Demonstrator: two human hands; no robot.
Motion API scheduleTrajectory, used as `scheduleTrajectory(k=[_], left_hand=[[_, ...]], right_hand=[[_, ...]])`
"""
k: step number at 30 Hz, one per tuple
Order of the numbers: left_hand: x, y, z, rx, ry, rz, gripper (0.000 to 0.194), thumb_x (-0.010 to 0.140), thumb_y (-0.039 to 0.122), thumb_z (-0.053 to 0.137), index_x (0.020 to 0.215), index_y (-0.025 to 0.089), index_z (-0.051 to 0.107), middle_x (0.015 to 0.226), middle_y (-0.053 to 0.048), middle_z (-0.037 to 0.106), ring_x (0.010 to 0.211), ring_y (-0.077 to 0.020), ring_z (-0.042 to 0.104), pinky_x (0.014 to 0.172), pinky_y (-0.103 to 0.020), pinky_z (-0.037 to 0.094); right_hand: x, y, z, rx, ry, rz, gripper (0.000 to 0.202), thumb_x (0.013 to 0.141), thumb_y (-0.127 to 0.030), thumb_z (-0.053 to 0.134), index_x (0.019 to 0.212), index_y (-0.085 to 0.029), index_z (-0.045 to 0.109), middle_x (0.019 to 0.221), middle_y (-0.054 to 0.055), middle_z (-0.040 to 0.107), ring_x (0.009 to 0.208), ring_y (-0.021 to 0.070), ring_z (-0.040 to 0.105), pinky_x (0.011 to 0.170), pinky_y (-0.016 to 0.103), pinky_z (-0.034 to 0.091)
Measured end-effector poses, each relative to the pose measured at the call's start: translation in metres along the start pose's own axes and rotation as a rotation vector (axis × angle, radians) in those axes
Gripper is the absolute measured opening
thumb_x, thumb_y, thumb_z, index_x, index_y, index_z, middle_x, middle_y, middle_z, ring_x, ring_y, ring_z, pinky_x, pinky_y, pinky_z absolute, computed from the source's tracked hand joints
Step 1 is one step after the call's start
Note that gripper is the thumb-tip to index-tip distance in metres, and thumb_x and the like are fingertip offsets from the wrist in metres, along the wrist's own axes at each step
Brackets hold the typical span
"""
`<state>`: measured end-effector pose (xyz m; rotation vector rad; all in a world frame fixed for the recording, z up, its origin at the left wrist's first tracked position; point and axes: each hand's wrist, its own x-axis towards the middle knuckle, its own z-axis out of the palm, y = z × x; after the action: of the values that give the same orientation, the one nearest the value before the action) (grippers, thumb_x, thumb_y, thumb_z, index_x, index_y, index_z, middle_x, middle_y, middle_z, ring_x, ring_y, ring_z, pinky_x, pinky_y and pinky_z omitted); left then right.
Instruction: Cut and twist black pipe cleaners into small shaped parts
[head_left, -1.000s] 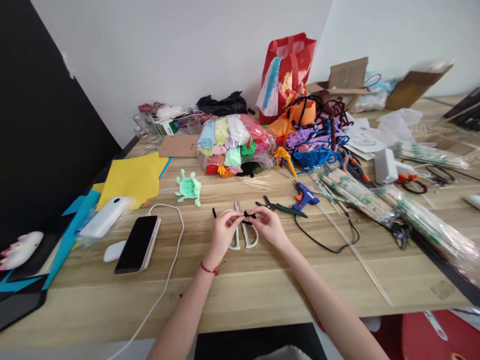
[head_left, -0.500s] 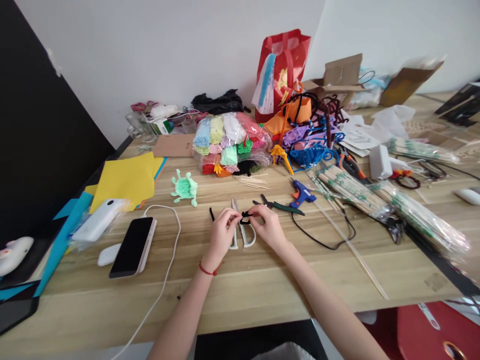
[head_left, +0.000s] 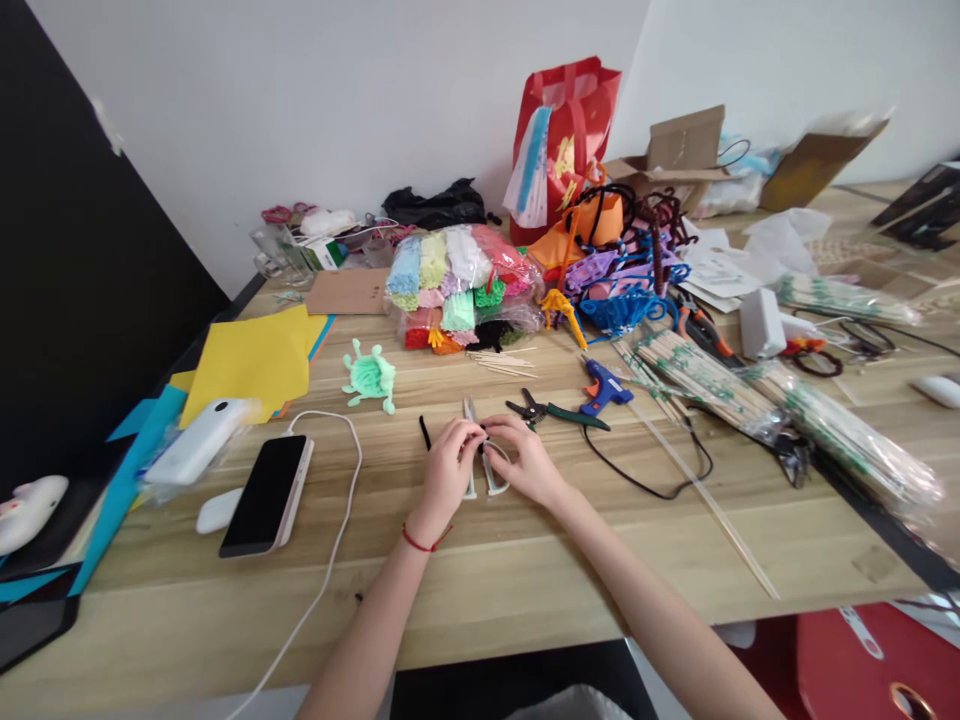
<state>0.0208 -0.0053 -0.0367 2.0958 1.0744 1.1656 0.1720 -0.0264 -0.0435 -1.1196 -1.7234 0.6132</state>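
Note:
Between my left hand (head_left: 450,465) and my right hand (head_left: 526,462) is a small piece of black pipe cleaner (head_left: 482,447), mostly covered by the fingers. Both hands pinch it, with the fingertips almost meeting. Under them lie white-handled scissors (head_left: 496,482), blades pointing away from me. Another short black strip (head_left: 424,432) rests on the table just left of my left hand. Beyond my right hand are dark green-handled cutters (head_left: 570,414) and a blue glue gun (head_left: 602,388). A mint-green fuzzy figure (head_left: 370,376) with knobbed limbs sits farther back on the left.
Bagged colourful pipe cleaners (head_left: 461,285) lie at the back, beside a tangled pile of bent ones (head_left: 622,270) and a red bag (head_left: 566,150). Wrapped wooden sticks (head_left: 709,380) cover the right. A phone (head_left: 268,495), white cable (head_left: 352,480) and yellow sheets (head_left: 251,360) are on the left.
My hands have drawn closer together, my right hand shifting slightly left. The black piece, visible between the fingertips before, is now mostly hidden.

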Motion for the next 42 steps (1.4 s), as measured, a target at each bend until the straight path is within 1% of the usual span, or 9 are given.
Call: scheduleTrajectory(k=[7, 13, 17, 25, 30, 33, 36, 38, 42], left_hand=[[-0.002, 0.0, 0.001, -0.002, 0.017, -0.018, 0.01, 0.086, 0.025, 0.053, 0.081, 0.018, 0.058, 0.083, -0.003, 0.061, 0.081, -0.0152, 0.058, 0.071, -0.027, 0.047], [0.0, 0.002, 0.001, -0.003, 0.041, 0.005, 0.01, 0.084, 0.025, 0.056, 0.079, 0.018, 0.058, 0.087, -0.004, 0.055, 0.082, -0.0152, 0.056, 0.071, -0.027, 0.049], [0.0, 0.002, 0.0, 0.042, 0.031, -0.001, 0.008, 0.086, 0.023, 0.053, 0.083, 0.019, 0.059, 0.091, -0.005, 0.055, 0.087, -0.0162, 0.055, 0.076, -0.029, 0.048], [-0.001, 0.0, 0.0, 0.119, 0.082, 0.023, 0.007, 0.085, 0.023, 0.055, 0.085, 0.019, 0.06, 0.094, -0.005, 0.056, 0.091, -0.0178, 0.055, 0.083, -0.034, 0.047], [0.0, 0.0, 0.002, 0.043, 0.127, -0.003, 0.008, 0.084, 0.022, 0.055, 0.08, 0.018, 0.06, 0.091, -0.005, 0.056, 0.088, -0.0169, 0.055, 0.078, -0.031, 0.047], [0.001, -0.003, 0.005, -0.033, 0.167, -0.038, 0.008, 0.083, 0.022, 0.056, 0.077, 0.018, 0.06, 0.089, -0.004, 0.055, 0.085, -0.0157, 0.055, 0.073, -0.029, 0.048], [0.001, -0.006, 0.006, -0.069, 0.163, -0.065, 0.01, 0.083, 0.022, 0.056, 0.076, 0.017, 0.06, 0.088, -0.004, 0.055, 0.084, -0.0155, 0.055, 0.071, -0.028, 0.048], [0.001, -0.007, 0.006, -0.064, 0.147, -0.063, 0.01, 0.083, 0.023, 0.055, 0.077, 0.018, 0.061, 0.089, -0.004, 0.055, 0.085, -0.0159, 0.055, 0.072, -0.029, 0.048], [0.001, -0.006, 0.003, -0.003, 0.103, -0.03, 0.01, 0.083, 0.024, 0.056, 0.077, 0.018, 0.06, 0.09, -0.005, 0.055, 0.088, -0.0173, 0.054, 0.078, -0.032, 0.047]], right_hand=[[-0.001, 0.003, -0.003, -0.02, 0.119, 0.064, 0.008, 0.082, -0.024, 0.058, 0.081, -0.02, 0.065, 0.089, 0.008, 0.06, 0.088, 0.0208, 0.058, 0.081, 0.035, 0.047], [-0.002, 0.001, -0.006, -0.038, 0.029, 0.06, 0.014, 0.086, -0.022, 0.051, 0.088, -0.021, 0.065, 0.085, 0.007, 0.059, 0.078, 0.0188, 0.058, 0.073, 0.032, 0.049], [-0.002, 0.0, -0.005, -0.046, 0.011, 0.062, 0.014, 0.086, -0.022, 0.051, 0.09, -0.02, 0.064, 0.083, 0.006, 0.057, 0.077, 0.0179, 0.057, 0.069, 0.029, 0.049], [-0.001, -0.003, -0.003, 0.006, 0.039, 0.091, 0.012, 0.084, -0.024, 0.055, 0.089, -0.019, 0.065, 0.081, 0.006, 0.058, 0.072, 0.0168, 0.057, 0.064, 0.028, 0.049], [-0.002, 0.0, 0.002, 0.047, 0.092, 0.108, 0.012, 0.083, -0.028, 0.059, 0.086, -0.02, 0.067, 0.079, 0.006, 0.061, 0.072, 0.0176, 0.058, 0.066, 0.03, 0.049], [-0.004, 0.004, 0.007, 0.122, 0.112, 0.186, 0.014, 0.08, -0.032, 0.062, 0.083, -0.02, 0.068, 0.079, 0.006, 0.063, 0.069, 0.0177, 0.059, 0.063, 0.03, 0.05], [-0.005, 0.008, 0.01, 0.25, 0.092, 0.274, 0.018, 0.082, -0.035, 0.059, 0.083, -0.02, 0.067, 0.082, 0.007, 0.064, 0.064, 0.0164, 0.06, 0.059, 0.029, 0.052], [-0.005, 0.009, 0.011, 0.284, 0.081, 0.288, 0.02, 0.083, -0.036, 0.056, 0.084, -0.02, 0.067, 0.084, 0.007, 0.063, 0.062, 0.0157, 0.06, 0.059, 0.029, 0.053], [-0.004, 0.007, 0.009, 0.194, 0.087, 0.242, 0.019, 0.084, -0.033, 0.054, 0.083, -0.019, 0.067, 0.082, 0.007, 0.064, 0.068, 0.0169, 0.06, 0.062, 0.03, 0.052]])
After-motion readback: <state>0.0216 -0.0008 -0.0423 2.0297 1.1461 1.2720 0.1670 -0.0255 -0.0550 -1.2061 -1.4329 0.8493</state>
